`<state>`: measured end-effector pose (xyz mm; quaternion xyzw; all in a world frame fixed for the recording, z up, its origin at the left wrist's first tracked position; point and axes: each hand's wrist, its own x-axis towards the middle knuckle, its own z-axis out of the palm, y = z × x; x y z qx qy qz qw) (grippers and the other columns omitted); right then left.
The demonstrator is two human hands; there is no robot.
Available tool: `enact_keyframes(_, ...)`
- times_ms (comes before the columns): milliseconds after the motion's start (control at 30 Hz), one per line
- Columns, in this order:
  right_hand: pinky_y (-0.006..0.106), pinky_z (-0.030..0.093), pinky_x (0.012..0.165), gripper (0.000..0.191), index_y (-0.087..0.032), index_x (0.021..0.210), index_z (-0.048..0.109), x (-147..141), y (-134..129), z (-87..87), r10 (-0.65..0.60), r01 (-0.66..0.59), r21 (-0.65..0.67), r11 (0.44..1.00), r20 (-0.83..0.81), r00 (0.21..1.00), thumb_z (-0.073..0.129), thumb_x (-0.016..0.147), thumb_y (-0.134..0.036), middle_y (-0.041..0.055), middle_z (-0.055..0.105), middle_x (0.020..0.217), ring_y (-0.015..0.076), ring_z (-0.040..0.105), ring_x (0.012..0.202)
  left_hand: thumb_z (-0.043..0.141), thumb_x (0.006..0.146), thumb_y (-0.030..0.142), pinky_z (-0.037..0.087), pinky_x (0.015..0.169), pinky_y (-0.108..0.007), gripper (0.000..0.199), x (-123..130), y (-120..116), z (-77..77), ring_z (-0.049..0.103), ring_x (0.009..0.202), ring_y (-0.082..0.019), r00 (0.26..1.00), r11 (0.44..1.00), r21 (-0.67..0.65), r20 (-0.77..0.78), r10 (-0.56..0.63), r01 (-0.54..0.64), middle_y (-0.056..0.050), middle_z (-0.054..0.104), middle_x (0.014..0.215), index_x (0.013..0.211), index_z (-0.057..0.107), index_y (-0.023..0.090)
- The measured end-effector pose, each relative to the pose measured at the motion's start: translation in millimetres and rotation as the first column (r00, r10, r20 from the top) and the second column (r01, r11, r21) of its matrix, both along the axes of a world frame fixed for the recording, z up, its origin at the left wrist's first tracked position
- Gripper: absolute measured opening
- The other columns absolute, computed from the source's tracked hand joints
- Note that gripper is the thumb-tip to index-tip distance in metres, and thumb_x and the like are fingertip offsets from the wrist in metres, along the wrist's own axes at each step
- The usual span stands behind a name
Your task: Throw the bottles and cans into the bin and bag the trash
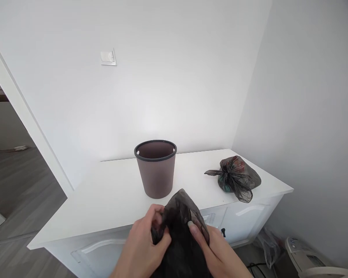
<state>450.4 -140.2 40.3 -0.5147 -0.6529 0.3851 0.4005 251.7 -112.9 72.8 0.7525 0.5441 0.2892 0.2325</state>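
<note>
A thin black plastic bag (182,243) hangs between my two hands in front of the cabinet. My left hand (147,239) pinches its left edge near the top. With the thumb lying over the plastic, my right hand (205,243) grips the right side of the bag. Beyond them, a brown bin (156,177) with a dark rim stands upright on the white cabinet top; its visible inside shows no bag. To the right lies a knotted dark bag (239,175) with red and green items showing through.
The white cabinet top (110,200) has its front edge just behind my hands. On the floor at the lower right are a pale appliance (304,255), a clear plastic bag (268,245) and a black cable. Walls stand behind and right.
</note>
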Motion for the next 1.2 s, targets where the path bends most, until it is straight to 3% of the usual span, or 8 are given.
enact_keyframes(167, 0.028, 0.052, 0.082, 0.031, -0.020, 0.097, 0.069, 36, -6, 7.8, -0.010, -0.011, 0.108, 0.994, 0.192, 0.981, 0.039, 0.097, -0.026, 0.0082, 0.075, 0.097, 0.0225, 0.068, 0.086, 0.047, 0.085, 0.029, 0.046, 0.057, -0.027, 0.026, -30, 17, 0.1, 0.060, 0.063, -0.018, 0.986, 0.972, 0.192, -0.069, 0.149, -0.134, 0.005, 0.059, 0.073, 0.109, 0.057, 0.029)
enact_keyframes(267, 0.030, 0.053, 0.082, 0.042, -0.021, 0.111, 0.068, 52, -9, 10.6, -0.050, 0.008, 0.129, 0.992, 0.321, 0.946, 0.039, 0.081, -0.011, 0.0075, 0.075, 0.102, 0.0231, 0.069, 0.089, 0.048, 0.084, 0.026, 0.043, 0.052, -0.024, 0.028, -41, 14, 12.9, 0.060, 0.064, -0.018, 0.973, 0.908, 0.391, -0.101, 0.206, -0.152, 0.005, 0.057, 0.071, 0.108, 0.062, 0.030)
enact_keyframes(500, 0.026, 0.050, 0.064, 0.041, -0.024, 0.101, 0.064, 66, -21, 26.5, -0.126, -0.013, 0.286, 0.958, 0.463, 0.877, 0.041, 0.072, -0.008, 0.0032, 0.072, 0.087, 0.0203, 0.066, 0.071, 0.045, 0.079, 0.013, 0.046, 0.072, -0.030, 0.039, -71, 23, 46.7, 0.059, 0.071, -0.019, 0.878, 0.648, 0.753, -0.230, 0.419, -0.112, 0.003, 0.054, 0.069, 0.110, 0.064, 0.027)
enact_keyframes(667, 0.023, 0.047, 0.059, 0.021, -0.024, 0.075, 0.053, 61, -31, 41.6, -0.055, -0.042, 0.223, 0.974, 0.413, 0.909, 0.038, 0.088, -0.017, -0.0005, 0.064, 0.069, 0.0171, 0.056, 0.061, 0.046, 0.083, 0.020, 0.048, 0.071, -0.034, 0.038, -81, 24, 69.2, 0.058, 0.068, -0.020, 0.816, 0.649, 0.730, -0.231, 0.530, -0.215, 0.002, 0.058, 0.076, 0.117, 0.061, 0.027)
enact_keyframes(800, 0.023, 0.049, 0.064, 0.029, -0.023, 0.069, 0.054, 45, -31, 48.5, -0.073, 0.016, 0.209, 0.978, 0.266, 0.961, 0.038, 0.094, -0.029, 0.0006, 0.064, 0.068, 0.0181, 0.059, 0.067, 0.063, 0.086, 0.029, 0.055, 0.073, -0.033, 0.037, -39, -11, 70.4, 0.063, 0.078, -0.020, 0.981, 0.623, 0.775, -0.024, 0.194, -0.105, 0.001, 0.058, 0.086, 0.121, 0.054, 0.027)
enact_keyframes(933, 0.023, 0.048, 0.064, 0.032, -0.023, 0.065, 0.046, 32, -23, 58.6, -0.076, 0.047, 0.205, 0.978, 0.141, 0.987, 0.039, 0.093, -0.037, 0.0003, 0.059, 0.066, 0.0178, 0.057, 0.069, 0.066, 0.087, 0.010, 0.057, 0.093, -0.028, 0.029, 9, -33, 48.8, 0.069, 0.097, -0.017, 0.907, 0.459, 0.782, -0.369, -0.203, 0.421, -0.002, 0.070, 0.101, 0.110, 0.060, 0.026)
enact_keyframes(1067, 0.023, 0.038, 0.056, 0.032, -0.023, 0.064, 0.037, 36, -14, 71.2, -0.020, -0.006, 0.206, 0.978, 0.124, 0.992, 0.038, 0.094, -0.035, -0.0016, 0.048, 0.061, 0.0143, 0.042, 0.061, 0.060, 0.099, 0.043, 0.050, 0.111, -0.041, 0.049, 22, -26, 31.8, 0.070, 0.111, -0.024, 0.810, 0.581, 0.567, -0.453, -0.372, 0.584, -0.012, 0.075, 0.115, 0.138, 0.049, 0.016)
enact_keyframes(1200, 0.026, 0.028, 0.054, 0.031, -0.024, 0.065, 0.034, 52, -5, 70.5, -0.172, 0.110, 0.301, 0.947, 0.188, 0.967, 0.038, 0.095, -0.030, -0.0026, 0.041, 0.059, 0.0134, 0.031, 0.058, 0.043, 0.102, 0.057, 0.056, 0.091, -0.037, 0.043, 12, -27, 21.5, 0.074, 0.085, -0.025, 0.749, 0.796, 0.135, -0.458, -0.478, 0.590, -0.006, 0.077, 0.088, 0.123, 0.064, 0.026)
